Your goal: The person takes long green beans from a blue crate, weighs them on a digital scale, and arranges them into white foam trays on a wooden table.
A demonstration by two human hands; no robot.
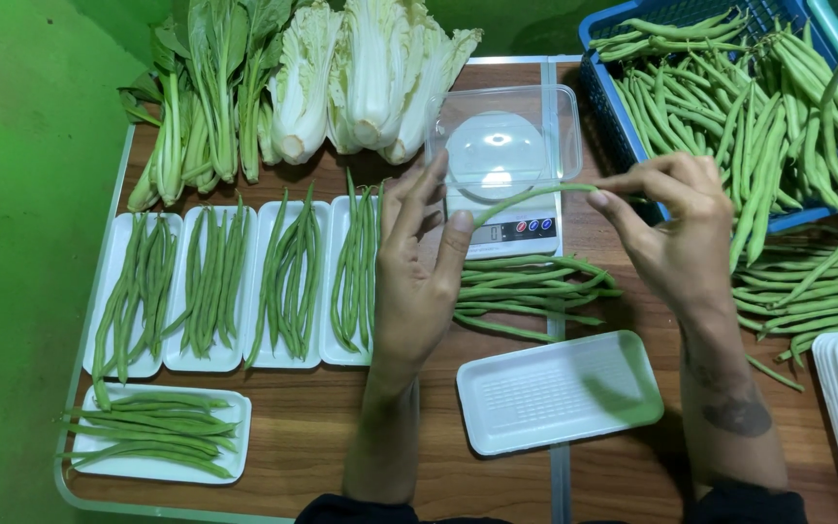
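Head view: table [341, 446] crowded, with the blue crate [603, 107] heaped with beans at far right, five filled trays at left, one empty tray [560, 393] near me, and the scale [511, 228] carrying a clear tub [501, 136]. I hold one long bean [526, 197] over the scale, right hand [676, 228] pinched shut on its end, left hand [419, 277] open with only the thumb against it. Risk, my judgement: with that loose left support the bean could sag, snap, or knock the tub off the scale.

Produce packing station. Evidence: wooden tabletop [341, 437] with digital scale [511, 228], white foam trays [560, 388] of portioned green beans [288, 277], blue crate [623, 136] of loose beans, cabbages [370, 73], bright green wall [21, 194].
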